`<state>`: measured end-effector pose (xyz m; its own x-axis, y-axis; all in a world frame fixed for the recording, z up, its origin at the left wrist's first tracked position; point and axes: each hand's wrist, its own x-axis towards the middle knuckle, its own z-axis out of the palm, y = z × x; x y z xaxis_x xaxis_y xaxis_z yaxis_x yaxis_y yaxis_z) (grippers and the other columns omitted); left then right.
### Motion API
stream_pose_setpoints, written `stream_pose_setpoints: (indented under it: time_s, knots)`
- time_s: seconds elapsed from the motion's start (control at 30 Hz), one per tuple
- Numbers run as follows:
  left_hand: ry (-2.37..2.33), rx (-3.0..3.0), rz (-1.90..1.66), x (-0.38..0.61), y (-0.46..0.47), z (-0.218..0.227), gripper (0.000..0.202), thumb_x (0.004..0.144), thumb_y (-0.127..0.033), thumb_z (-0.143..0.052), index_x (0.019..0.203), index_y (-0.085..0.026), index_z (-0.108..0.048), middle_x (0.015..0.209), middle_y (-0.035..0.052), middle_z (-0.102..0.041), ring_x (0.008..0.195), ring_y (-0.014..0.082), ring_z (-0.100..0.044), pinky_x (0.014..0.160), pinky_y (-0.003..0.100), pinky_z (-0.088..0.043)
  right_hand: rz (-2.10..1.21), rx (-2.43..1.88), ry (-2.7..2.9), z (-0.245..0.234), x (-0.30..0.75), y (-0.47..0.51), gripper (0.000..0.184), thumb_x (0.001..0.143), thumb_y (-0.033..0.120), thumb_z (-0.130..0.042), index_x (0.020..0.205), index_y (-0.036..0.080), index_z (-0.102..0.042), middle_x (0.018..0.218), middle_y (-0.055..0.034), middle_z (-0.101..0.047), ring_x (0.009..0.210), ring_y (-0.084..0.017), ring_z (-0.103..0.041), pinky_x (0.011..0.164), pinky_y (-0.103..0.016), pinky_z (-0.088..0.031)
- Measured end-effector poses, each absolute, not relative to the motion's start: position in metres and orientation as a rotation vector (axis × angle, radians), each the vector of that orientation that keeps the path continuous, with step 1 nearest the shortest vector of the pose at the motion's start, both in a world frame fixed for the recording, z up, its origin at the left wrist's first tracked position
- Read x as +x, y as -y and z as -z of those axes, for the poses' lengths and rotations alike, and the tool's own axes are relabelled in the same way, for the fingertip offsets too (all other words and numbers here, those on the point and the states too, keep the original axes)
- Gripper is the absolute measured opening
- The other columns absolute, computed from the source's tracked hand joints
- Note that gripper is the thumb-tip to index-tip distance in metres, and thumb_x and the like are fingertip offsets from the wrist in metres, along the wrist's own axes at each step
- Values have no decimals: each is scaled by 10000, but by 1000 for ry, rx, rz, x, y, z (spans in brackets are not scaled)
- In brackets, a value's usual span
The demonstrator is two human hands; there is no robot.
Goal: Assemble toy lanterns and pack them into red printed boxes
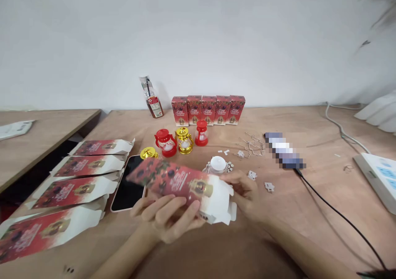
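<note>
My left hand (168,217) grips a red printed carton (173,179) from below, fingers curled round its middle. My right hand (246,194) holds the carton's white open end with its flaps (221,206). The carton lies across both hands just above the wooden table (309,196). Behind it stand two red toy lanterns (166,143) (201,133) and a gold one (185,140). A gold lantern cap (149,152) and a white lantern part (218,164) sit close by.
Several flat unfolded cartons (74,188) lie at the left, beside a phone (128,184). Several closed boxes (208,109) line the wall, with a bottle (152,97). Wire hooks (252,145), small white bits, a pixelated object (284,151) with a black cable and a white device (379,176) are at the right.
</note>
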<state>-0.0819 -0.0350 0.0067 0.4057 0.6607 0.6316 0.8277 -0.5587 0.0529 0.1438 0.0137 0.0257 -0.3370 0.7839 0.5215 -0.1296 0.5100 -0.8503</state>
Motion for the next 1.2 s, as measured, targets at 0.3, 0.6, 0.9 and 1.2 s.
stream_pose_setpoints:
  time_s: [0.3, 0.6, 0.9, 1.2]
  knots:
    - [1277, -2696, 517, -48, 61, -80, 548, 754, -469, -580, 1269, -331, -455, 1198, 86, -563, 1024, 280, -534, 840, 429, -429, -1414, -454, 1779, -32, 148, -18, 330, 869, 269, -533, 557, 178, -593, 849, -56, -732, 765, -154, -699, 657, -282, -566]
    - [1335, -2448, 491, -51, 36, -62, 488, 714, -238, -636, 1188, -270, -524, 1084, 97, -585, 927, 263, -535, 740, 363, -393, -1163, -559, 2033, -36, 155, -19, 318, 931, 418, -395, 1046, 198, -593, 1251, -108, -559, 1167, -210, -533, 989, -423, -422]
    - [1301, -2468, 674, -57, 26, -49, 373, 794, -401, -609, 1134, -249, -581, 1044, 71, -626, 899, 223, -557, 759, 342, -362, -839, -559, 2213, -24, 149, -17, 85, 836, 244, -593, 881, 190, -545, 1248, -113, -472, 1125, -184, -525, 973, -363, -447]
    - [1304, -2434, 758, -55, 30, -45, 315, 828, -406, -581, 1097, -249, -621, 1032, 71, -641, 905, 215, -567, 793, 344, -360, -597, -439, 2176, -15, 144, -21, 182, 784, 256, -672, 910, 174, -570, 1317, -148, -352, 1141, -213, -502, 921, -350, -494]
